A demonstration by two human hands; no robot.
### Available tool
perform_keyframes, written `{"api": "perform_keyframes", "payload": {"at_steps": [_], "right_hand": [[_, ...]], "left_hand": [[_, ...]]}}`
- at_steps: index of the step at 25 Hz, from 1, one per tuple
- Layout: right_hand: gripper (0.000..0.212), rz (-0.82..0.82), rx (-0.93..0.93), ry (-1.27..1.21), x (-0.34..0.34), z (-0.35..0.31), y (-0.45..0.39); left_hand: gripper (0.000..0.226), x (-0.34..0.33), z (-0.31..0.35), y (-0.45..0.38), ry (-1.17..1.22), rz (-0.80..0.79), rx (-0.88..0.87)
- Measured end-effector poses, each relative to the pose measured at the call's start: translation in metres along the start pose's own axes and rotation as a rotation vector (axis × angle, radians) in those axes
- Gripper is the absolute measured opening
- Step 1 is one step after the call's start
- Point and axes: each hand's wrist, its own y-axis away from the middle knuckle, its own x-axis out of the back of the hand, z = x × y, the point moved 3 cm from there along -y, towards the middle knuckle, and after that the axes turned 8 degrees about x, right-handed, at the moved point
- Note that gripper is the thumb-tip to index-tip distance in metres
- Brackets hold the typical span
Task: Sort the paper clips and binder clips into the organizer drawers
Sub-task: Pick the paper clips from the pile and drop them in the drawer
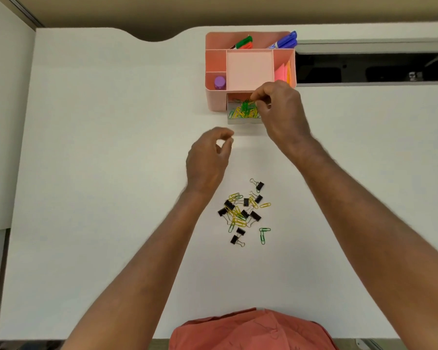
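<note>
White table (pixel 111 173) with pink organizer (pixel 214 97), loose clip pile (pixel 243 210)

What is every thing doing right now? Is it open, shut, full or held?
Drawer: pulled open, holding yellow and green paper clips.
Right hand: over the drawer, pinching a paper clip.
Left hand: loosely curled, holding nothing.
Pile of clips: still mixed on the table.
Organizer: upright; markers in the back slot.
</note>
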Motion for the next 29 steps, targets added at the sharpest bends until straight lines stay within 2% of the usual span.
{"api": "perform_keyframes", "payload": {"at_steps": [5, 7, 13, 17, 18, 25, 29], "right_hand": [[0.017, 0.129, -0.014, -0.156, 0.013, 0.005, 0.03], [0.017, 0.129, -0.027, -0.19, 0.014, 0.01, 0.062], [0.018, -0.17, -0.084, -0.127, -0.013, 0.022, 0.177], [0.052, -0.361, 0.002, 0.059, -0.022, 0.022, 0.204], [0.055, -0.395, 0.01, 0.084, -0.023, 0.023, 0.206], [0.026, -0.408, -0.02, 0.074, -0.021, 0.032, 0.201], [0.022, -0.278, -0.115, 0.03, -0.009, 0.045, 0.202]], "left_hand": [[0.016, -0.003, -0.036, 0.038, -0.073, -0.167, 0.02], [0.018, -0.004, -0.048, 0.052, -0.121, -0.222, 0.002], [0.036, -0.011, -0.066, 0.087, -0.332, -0.349, -0.07], [0.033, -0.015, -0.06, 0.093, -0.388, -0.347, -0.06], [0.033, -0.016, -0.058, 0.095, -0.397, -0.353, -0.066], [0.033, -0.006, -0.059, 0.095, -0.214, -0.297, -0.013], [0.028, 0.003, -0.066, 0.08, -0.23, -0.245, -0.003]]}}
